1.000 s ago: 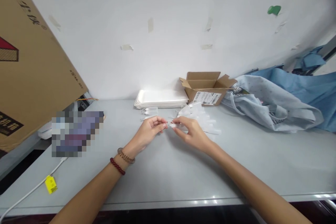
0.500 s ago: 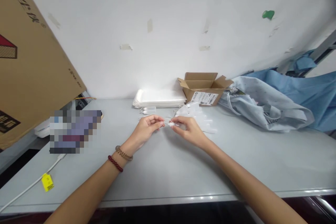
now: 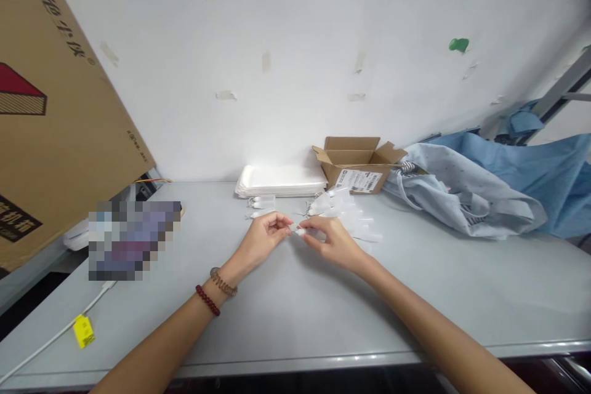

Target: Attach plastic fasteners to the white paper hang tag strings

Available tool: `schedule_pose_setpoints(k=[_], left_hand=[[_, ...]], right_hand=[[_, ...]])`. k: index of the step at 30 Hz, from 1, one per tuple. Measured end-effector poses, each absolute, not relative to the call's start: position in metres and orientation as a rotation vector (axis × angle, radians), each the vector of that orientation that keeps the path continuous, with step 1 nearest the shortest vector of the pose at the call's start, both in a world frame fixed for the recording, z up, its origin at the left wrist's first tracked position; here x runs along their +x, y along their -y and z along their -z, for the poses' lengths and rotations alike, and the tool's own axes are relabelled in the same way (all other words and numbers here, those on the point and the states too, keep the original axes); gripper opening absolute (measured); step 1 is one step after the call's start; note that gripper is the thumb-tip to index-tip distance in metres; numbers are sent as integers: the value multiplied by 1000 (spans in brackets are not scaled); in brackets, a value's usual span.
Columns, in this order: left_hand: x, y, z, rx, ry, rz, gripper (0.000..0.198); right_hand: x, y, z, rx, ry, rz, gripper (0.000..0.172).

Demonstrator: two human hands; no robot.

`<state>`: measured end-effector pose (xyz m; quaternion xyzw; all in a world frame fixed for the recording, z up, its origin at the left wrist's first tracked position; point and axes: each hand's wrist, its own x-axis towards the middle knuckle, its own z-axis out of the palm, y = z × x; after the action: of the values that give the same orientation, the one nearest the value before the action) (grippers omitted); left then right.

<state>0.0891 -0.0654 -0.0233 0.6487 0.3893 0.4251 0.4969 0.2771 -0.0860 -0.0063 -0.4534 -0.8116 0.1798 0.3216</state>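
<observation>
The left hand (image 3: 262,240) and right hand (image 3: 333,241) each have a tight grip on one small white piece (image 3: 299,231) over the counter (image 3: 300,314). The open brown box (image 3: 357,167) behind hides its inside.

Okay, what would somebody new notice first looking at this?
The left hand and right hand meet over the middle of the table, pinching a small white piece between them. A big cardboard box leans in at far left; a blue cloth heap lies at the right.
</observation>
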Motion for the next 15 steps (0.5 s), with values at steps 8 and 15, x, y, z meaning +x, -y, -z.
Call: schedule_pose_setpoints(k=[8, 15], left_hand=[[91, 65, 27, 1609, -933, -1041, 13], [91, 68, 26, 1560, -908, -1030, 11]], right_hand=[[272, 88, 14, -1169, 2109, -511, 19], [271, 89, 13, -1152, 2076, -599, 19]])
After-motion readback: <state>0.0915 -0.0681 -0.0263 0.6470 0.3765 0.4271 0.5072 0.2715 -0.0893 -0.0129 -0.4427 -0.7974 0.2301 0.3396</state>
